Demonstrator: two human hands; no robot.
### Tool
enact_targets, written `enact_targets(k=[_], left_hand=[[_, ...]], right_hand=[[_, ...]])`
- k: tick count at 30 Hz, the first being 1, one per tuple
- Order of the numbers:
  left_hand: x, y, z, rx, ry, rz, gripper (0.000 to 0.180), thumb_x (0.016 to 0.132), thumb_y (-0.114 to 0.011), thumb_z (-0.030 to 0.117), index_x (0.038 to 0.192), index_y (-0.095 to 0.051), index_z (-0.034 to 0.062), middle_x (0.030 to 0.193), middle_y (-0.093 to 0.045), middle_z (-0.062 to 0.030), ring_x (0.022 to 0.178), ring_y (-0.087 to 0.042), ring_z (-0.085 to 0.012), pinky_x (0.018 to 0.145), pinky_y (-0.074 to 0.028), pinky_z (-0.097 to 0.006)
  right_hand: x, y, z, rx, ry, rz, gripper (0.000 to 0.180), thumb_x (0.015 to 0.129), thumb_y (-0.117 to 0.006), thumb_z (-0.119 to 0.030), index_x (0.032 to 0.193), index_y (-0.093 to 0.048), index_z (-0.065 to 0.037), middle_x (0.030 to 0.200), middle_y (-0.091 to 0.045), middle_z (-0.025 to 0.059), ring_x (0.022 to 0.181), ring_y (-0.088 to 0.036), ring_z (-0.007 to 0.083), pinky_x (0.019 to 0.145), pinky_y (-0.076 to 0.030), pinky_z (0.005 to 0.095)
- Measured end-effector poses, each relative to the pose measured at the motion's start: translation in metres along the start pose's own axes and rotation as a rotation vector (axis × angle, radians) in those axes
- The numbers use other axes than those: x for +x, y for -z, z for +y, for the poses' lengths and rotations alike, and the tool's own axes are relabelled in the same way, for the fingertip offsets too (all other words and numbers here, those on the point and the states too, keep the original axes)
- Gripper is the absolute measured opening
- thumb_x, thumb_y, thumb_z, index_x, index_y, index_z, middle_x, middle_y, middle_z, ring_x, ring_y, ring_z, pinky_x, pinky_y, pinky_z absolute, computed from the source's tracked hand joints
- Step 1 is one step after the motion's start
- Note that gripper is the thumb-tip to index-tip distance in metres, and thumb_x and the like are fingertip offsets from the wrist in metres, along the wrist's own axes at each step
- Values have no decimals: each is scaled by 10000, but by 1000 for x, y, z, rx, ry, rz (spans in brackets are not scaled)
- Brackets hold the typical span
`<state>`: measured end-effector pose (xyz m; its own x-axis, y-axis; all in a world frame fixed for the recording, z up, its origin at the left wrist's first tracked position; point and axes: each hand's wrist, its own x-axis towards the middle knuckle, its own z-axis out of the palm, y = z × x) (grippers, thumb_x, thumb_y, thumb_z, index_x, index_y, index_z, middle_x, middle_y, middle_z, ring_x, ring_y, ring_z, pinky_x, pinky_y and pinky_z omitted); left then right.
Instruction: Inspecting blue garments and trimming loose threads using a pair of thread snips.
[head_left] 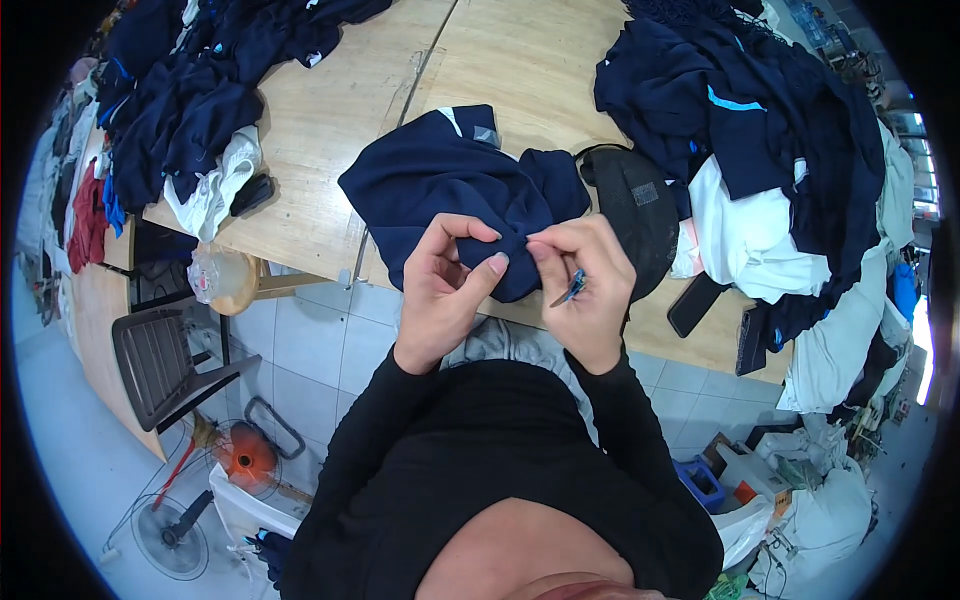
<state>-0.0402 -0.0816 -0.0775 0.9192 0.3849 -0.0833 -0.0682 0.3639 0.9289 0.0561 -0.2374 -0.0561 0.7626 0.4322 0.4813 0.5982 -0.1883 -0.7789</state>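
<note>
My left hand (445, 285) and right hand (585, 290) both pinch one fold of the navy garment (460, 185) at the wooden table (330, 130) edge; the right also grips a small blue tool (572, 288). Fabric looks soft, light and floppy, so I'd grip at seams.

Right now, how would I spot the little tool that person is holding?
Find the wooden table, then the navy garment at its near edge. Both hands pinch its fabric; the small blue tool pokes from the right hand, the only bright blue thing there.
</note>
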Motion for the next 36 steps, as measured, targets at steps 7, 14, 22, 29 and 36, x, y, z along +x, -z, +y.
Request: enact_targets(k=[7, 14, 22, 29, 36], left_hand=[[1, -1, 10, -149, 177, -84, 246, 1113, -655, 43, 1338, -610, -45, 1219, -682, -94, 1072, -782, -196, 709, -685, -324], [8, 4, 19, -402, 217, -126, 349, 1156, -503, 116, 1371, -676, -97, 1342, -728, -197, 1051, -796, -254, 865, -732, -448], [6, 8, 12, -288, 230, -101, 321, 1043, -657, 28, 1348, -716, -52, 1215, -769, -151, 803, -748, -133, 691, -654, -281], [6, 5, 17, -199, 229, -104, 346, 1004, -693, -14, 1349, -722, -20, 1113, -783, -112, 736, -715, -100, 643, -608, -235], [6, 6, 12, -160, 199, -132, 342, 1007, -687, -16, 1348, -720, -13, 1216, -770, -107, 761, -713, -94, 634, -595, -228]], right_hand=[[-11, 36, 27, 513, -521, 152, 42, 1142, -624, -82, 1116, -622, -50, 930, -580, -27, 715, -480, 12, 635, -366, 197], [-43, 61, 39, 617, -683, -126, 352, 1214, -483, -398, 1297, -465, -55, 862, -459, -26, 651, -342, 37, 603, -311, 207], [-37, 49, 19, 232, -440, -161, 279, 1012, -859, -162, 1094, -656, 11, 838, -699, 41, 767, -628, 58, 678, -482, 234], [-35, 44, 17, 252, -457, -142, 280, 978, -900, -176, 1004, -690, 8, 817, -724, 53, 724, -637, 67, 661, -478, 227], [-29, 47, 16, 162, -417, -204, 289, 970, -906, -190, 988, -696, 7, 811, -719, 63, 717, -649, 83, 668, -488, 243]])
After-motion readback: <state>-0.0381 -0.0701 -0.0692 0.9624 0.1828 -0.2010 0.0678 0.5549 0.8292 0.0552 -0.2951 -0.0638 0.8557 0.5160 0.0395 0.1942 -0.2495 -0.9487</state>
